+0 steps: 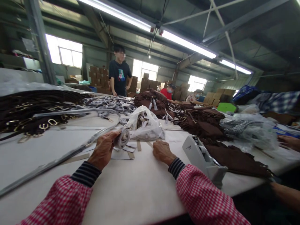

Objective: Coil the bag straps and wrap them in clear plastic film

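My left hand (104,148) grips a coiled strap (122,138) wrapped in grey-clear plastic, holding it just above the white table (131,190). Fingers curled, my right hand (163,152) is closed low over the table; whatever it may be pinching is hidden. A thin tan strip (150,144) lies right beside its fingertips. Under and beside the coil are scattered paper strips (122,154). Behind both hands stands a clear plastic bag (147,125) with more strips inside. To the right of my right hand is a grey tape dispenser (199,156).
A long plastic-wrapped strap (58,161) crosses the left side. Dark straps with gold buckles (42,106) pile up far left, wrapped coils (110,103) behind. Brown bags (199,122) heap at right. Another person's hand (289,142) is at the right edge; a person (120,75) stands opposite.
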A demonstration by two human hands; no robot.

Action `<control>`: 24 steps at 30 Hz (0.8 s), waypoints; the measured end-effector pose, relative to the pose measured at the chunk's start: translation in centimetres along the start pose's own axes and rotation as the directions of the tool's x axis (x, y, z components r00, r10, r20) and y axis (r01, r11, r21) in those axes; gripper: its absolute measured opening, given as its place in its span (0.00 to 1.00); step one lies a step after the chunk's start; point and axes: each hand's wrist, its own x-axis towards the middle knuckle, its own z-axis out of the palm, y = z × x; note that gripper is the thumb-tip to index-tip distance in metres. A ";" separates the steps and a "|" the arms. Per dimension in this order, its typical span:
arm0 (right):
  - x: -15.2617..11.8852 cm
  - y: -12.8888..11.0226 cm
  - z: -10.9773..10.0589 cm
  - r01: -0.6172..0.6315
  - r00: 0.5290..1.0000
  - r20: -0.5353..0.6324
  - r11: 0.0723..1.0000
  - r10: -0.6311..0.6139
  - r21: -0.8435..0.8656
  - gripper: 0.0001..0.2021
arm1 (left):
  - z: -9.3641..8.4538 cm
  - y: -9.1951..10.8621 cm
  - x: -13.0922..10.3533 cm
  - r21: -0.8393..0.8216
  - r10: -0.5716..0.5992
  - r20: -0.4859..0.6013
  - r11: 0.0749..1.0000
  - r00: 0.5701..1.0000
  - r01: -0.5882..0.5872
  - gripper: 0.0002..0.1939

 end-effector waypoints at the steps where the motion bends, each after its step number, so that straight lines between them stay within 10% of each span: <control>1: 0.1 0.2 -0.1 -0.003 1.000 0.006 1.000 0.003 0.001 0.08 | -0.5 0.0 0.0 -0.024 -0.012 -0.018 1.000 1.000 0.012 0.04; 11: 1.8 2.6 -0.4 -0.053 0.996 -0.046 0.948 0.071 0.314 0.05 | -0.1 0.7 -1.4 -0.264 -0.133 0.121 0.951 0.984 0.161 0.09; 19: -2.9 -0.6 -1.8 0.150 0.939 -0.342 0.850 0.036 0.504 0.07 | -1.3 -0.6 -1.3 -0.157 -0.174 0.221 0.965 0.959 0.211 0.08; 24: -6.0 -4.0 -3.0 0.316 0.875 -0.464 0.889 -0.138 0.332 0.14 | -1.1 -0.9 -1.6 -0.077 -0.193 0.289 0.972 0.938 0.223 0.09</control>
